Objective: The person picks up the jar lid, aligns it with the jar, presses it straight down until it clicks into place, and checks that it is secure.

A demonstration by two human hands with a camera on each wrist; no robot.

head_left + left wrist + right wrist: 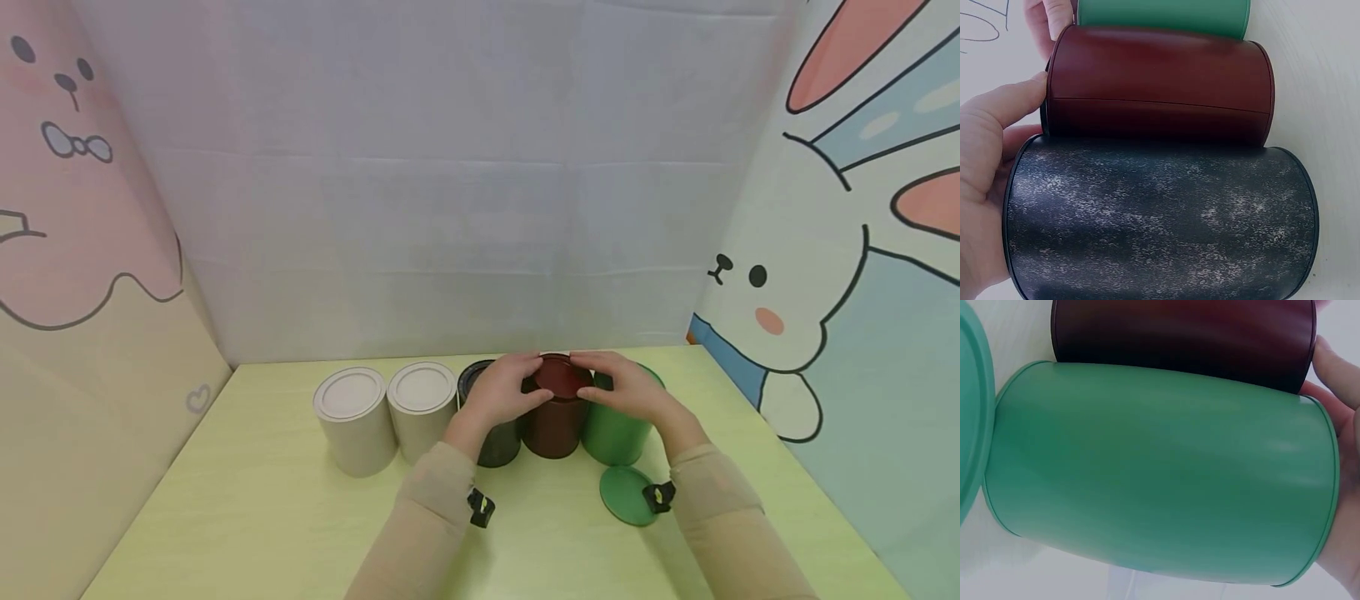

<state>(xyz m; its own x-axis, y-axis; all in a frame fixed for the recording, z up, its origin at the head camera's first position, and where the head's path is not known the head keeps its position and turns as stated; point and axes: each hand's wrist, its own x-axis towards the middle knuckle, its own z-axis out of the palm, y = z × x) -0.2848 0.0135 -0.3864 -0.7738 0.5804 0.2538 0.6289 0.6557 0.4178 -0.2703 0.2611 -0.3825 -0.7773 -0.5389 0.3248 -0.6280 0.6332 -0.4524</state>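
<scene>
The left hand (501,392) and right hand (628,388) are gripping the dark red can (553,432) by its top rim, fingers curving around opposite sides. It is standing on the surface (247,500), between the black can (498,447) and the green can (615,437).

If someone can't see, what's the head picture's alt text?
Left hand and right hand grip a red canister by its rim, between a black canister and green canister. Two white canisters stand left; a green lid lies nearer.
</scene>
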